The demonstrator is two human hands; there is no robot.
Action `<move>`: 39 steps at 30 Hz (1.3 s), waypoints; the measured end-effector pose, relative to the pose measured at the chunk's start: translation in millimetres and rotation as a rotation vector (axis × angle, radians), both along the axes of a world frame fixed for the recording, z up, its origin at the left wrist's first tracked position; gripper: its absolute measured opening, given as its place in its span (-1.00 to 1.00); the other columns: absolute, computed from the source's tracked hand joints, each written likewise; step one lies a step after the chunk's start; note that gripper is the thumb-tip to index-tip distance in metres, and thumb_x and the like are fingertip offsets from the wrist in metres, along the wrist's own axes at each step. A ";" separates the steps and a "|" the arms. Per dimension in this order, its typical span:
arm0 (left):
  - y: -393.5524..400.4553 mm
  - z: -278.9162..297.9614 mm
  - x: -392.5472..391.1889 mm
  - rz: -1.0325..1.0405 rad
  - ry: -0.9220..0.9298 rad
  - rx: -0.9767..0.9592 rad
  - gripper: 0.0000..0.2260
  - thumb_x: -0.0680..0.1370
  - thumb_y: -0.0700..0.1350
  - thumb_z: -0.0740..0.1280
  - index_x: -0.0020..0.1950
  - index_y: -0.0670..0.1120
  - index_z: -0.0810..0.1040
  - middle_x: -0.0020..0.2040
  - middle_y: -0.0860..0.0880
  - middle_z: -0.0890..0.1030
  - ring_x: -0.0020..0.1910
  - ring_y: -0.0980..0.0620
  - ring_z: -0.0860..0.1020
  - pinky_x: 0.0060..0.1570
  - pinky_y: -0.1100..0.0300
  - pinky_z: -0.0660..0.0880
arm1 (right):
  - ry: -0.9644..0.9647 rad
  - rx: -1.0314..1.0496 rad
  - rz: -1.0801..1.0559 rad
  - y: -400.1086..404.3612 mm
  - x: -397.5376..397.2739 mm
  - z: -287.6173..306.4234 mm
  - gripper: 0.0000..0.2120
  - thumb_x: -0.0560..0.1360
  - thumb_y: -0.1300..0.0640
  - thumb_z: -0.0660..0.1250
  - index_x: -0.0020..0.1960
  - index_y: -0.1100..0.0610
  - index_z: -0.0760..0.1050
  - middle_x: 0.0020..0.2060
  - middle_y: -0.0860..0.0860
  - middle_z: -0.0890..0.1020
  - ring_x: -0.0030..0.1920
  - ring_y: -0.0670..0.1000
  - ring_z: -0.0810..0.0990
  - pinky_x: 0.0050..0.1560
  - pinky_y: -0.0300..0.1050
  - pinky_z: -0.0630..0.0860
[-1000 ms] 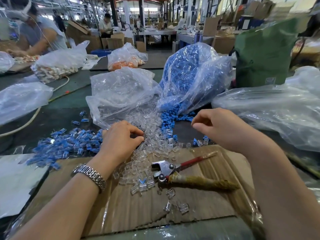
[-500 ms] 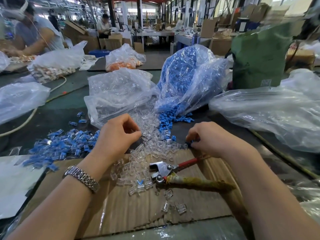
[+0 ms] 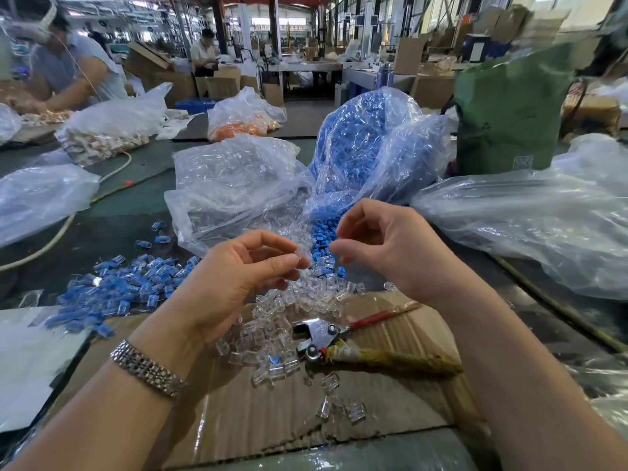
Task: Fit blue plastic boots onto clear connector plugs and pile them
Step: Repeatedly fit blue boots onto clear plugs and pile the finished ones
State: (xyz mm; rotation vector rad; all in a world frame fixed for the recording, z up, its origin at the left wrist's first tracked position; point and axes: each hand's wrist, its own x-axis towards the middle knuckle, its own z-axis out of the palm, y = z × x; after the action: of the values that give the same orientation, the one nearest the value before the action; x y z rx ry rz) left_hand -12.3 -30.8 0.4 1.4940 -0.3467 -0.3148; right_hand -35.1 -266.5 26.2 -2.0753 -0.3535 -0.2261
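Observation:
My left hand (image 3: 238, 277) is raised over the cardboard and pinches a clear connector plug (image 3: 301, 263) between thumb and fingertips. My right hand (image 3: 384, 246) hovers close to its right with curled fingers, tips facing the plug; anything between them is hidden. Loose clear plugs (image 3: 278, 321) lie heaped below the hands, spilling from a clear bag (image 3: 234, 188). Blue boots (image 3: 321, 237) spill from a tall bag of blue boots (image 3: 367, 141) behind. A pile of plugs with blue boots on them (image 3: 125, 283) lies on the table at the left.
Red-handled pliers (image 3: 323, 334) lie on the cardboard sheet (image 3: 272, 419) under my right wrist. A big plastic bag (image 3: 543, 226) fills the right, a green sack (image 3: 509, 110) stands behind it, another bag (image 3: 37, 198) lies left. A person (image 3: 68, 69) works at the far left.
Both hands have lifted off the table and come together. My left hand rose from the clear plug heap with a plug; my right hand rose from the spilled blue boots.

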 end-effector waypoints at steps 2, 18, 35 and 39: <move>-0.8 -0.9 0.1 -0.035 0.013 -0.044 -0.85 0.46 -0.15 0.47 0.01 -0.07 0.73 0.06 -0.22 0.71 -0.03 -0.05 0.69 -0.08 0.23 0.62 | -0.035 0.140 0.073 5.4 -1.8 1.6 -0.88 0.43 0.16 0.55 -0.10 0.13 0.63 -0.26 0.02 0.72 -0.24 -0.07 0.69 -0.13 -0.24 0.60; -11.1 -2.0 -5.7 -0.103 0.127 -0.156 -0.88 0.54 -0.16 0.35 -0.06 -0.10 0.70 -0.13 -0.23 0.69 -0.26 0.01 0.64 -0.25 0.26 0.58 | -0.241 -0.082 0.093 21.7 -8.0 -3.6 -0.89 0.44 0.22 0.55 -0.04 0.11 0.73 -0.15 -0.09 0.67 -0.11 -0.09 0.67 0.02 -0.20 0.61; -8.3 3.6 -9.9 0.028 -0.093 0.128 -0.76 0.41 -0.14 0.47 0.06 -0.10 0.72 -0.06 -0.12 0.74 -0.14 0.06 0.68 -0.11 0.30 0.58 | -0.134 -0.121 0.036 24.4 -7.5 -5.8 -0.95 0.50 0.18 0.51 -0.05 0.07 0.68 -0.23 -0.08 0.71 -0.16 -0.11 0.68 -0.01 -0.07 0.62; -9.4 3.8 -10.3 0.041 -0.105 0.105 -0.76 0.41 -0.18 0.47 0.07 -0.16 0.70 -0.05 -0.16 0.74 -0.13 0.02 0.69 -0.09 0.27 0.61 | -0.145 -0.179 0.048 24.0 -8.3 -5.8 -0.93 0.52 0.20 0.48 -0.02 0.06 0.65 -0.20 -0.11 0.68 -0.13 -0.14 0.65 -0.02 -0.14 0.59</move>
State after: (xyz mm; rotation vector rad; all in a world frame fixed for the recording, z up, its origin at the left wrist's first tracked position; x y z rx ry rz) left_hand -22.6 -40.2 4.1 1.6227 -0.3878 -0.2251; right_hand -43.4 -242.5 20.4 -2.2293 -0.5277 -0.3275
